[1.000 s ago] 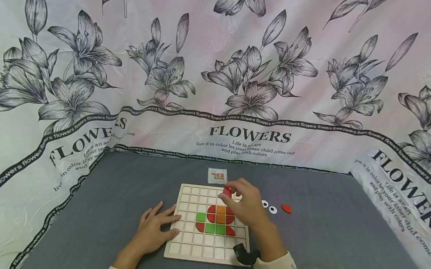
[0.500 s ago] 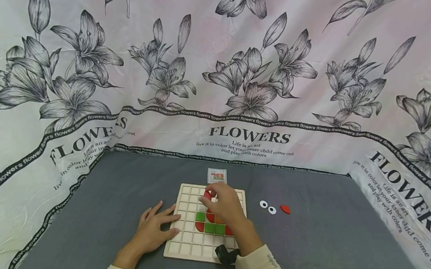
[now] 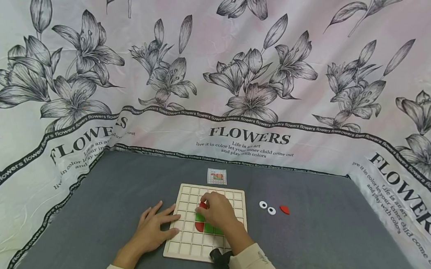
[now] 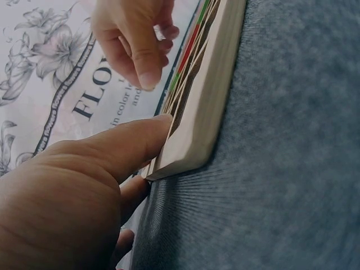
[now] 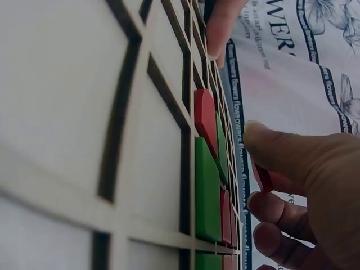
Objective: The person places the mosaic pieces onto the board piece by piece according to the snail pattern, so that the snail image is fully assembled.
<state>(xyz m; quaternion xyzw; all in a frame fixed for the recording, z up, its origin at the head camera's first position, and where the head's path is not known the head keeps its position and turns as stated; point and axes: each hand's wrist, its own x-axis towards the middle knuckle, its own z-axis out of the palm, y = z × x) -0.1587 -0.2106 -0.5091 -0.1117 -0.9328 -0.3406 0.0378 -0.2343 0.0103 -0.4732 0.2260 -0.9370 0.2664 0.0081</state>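
My right hand point(image 3: 218, 209) pinches a small red rounded tile point(image 5: 262, 177) between thumb and fingers, over the left-centre of the wooden grid board point(image 3: 190, 248). Below the hand, a green square tile point(image 3: 199, 217), a red curved tile point(image 3: 199, 227) and another green tile point(image 3: 208, 228) sit in the grid; the hand hides the tiles farther right. Fingers spread, my left hand point(image 3: 154, 229) rests at the board's left edge. Its thumb point(image 4: 140, 138) lies on the board's rim in the left wrist view.
Behind the board lies a small pattern card point(image 3: 217, 176). To the right, two white eye discs point(image 3: 263, 205) and a red quarter-circle tile point(image 3: 284, 210) lie on the grey cloth point(image 3: 324, 240). A flower-print curtain point(image 3: 164, 131) stands behind and at both sides.
My right hand has carried the red tile leftward and then nearer to me, from the board's back right to above the green square. The left hand has stayed put.
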